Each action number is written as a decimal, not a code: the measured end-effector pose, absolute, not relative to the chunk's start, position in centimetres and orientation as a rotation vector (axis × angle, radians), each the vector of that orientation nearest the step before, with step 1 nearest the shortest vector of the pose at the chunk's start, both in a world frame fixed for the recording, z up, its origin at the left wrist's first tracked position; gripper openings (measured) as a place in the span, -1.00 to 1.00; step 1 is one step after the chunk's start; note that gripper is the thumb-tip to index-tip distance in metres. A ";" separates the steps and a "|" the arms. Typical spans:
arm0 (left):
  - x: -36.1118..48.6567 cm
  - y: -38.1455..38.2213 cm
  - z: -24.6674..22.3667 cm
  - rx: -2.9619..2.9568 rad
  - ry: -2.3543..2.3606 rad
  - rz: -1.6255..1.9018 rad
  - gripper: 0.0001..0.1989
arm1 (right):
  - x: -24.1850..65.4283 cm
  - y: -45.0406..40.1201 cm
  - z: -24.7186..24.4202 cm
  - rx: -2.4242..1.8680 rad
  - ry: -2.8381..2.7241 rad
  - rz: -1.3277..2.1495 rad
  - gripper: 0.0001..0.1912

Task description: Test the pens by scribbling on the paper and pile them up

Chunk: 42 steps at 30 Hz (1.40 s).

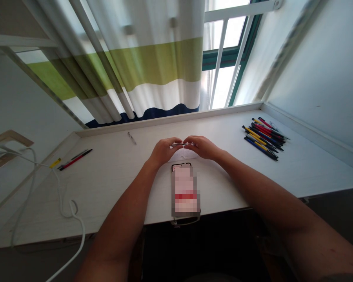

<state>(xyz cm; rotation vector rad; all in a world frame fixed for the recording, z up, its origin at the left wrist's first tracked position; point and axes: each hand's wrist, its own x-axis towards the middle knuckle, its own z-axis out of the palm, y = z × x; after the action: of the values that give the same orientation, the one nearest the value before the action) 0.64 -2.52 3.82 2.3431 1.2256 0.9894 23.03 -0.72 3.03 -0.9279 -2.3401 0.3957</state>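
Observation:
Between my two hands a thin pen [177, 145] lies level, its ends pinched by the fingers. My left hand [165, 149] is closed on its left part, and my right hand [202, 146] grips the right part; the fingertips nearly meet in the middle. Just below them, a small white paper [181, 154] with faint marks lies on the desk. Nearer to me, a smartphone [184, 188] rests at the desk's front edge, its screen blurred out. Fingers hide much of the pen.
On the right of the white desk [220, 125] lies a pile of several pens [263, 137]. A clear pen [131, 138] is at back left, with a red and black pen [76, 159] further left. A white cable [79, 219] hangs over the front left edge. Curtains [153, 62] stand behind.

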 end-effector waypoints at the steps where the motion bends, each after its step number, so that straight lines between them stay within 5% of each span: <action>1: 0.6 -2.5 3.8 2.329 1.257 0.985 -0.83 | 23.0 -0.8 3.0 -0.926 -2.335 0.405 -0.75; 10: 1.1 -2.6 3.7 2.332 1.206 0.985 -0.89 | 23.1 -0.6 2.8 -0.879 -2.280 0.434 -0.77; 23: 1.1 -2.5 4.0 1.745 1.018 1.277 -0.71 | 23.3 -0.5 2.9 -0.967 -2.145 0.419 -0.87; 31: 2.0 -3.0 4.1 1.509 0.911 1.408 -0.70 | 23.1 -1.3 3.7 -0.876 -2.232 0.445 -0.64; 39: 2.7 -2.3 3.7 1.239 0.703 1.499 -0.59 | 22.7 -1.2 3.3 -0.818 -2.080 0.449 -0.80; 42: 3.1 -2.5 3.8 1.172 0.638 1.478 -0.61 | 22.8 -1.0 3.3 -0.836 -2.092 0.399 -0.68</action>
<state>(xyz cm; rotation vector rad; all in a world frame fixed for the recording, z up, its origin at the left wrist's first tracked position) 3.06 -2.51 3.77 1.1716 0.6381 1.4778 22.75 -1.04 3.25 -0.8358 -2.0924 0.3986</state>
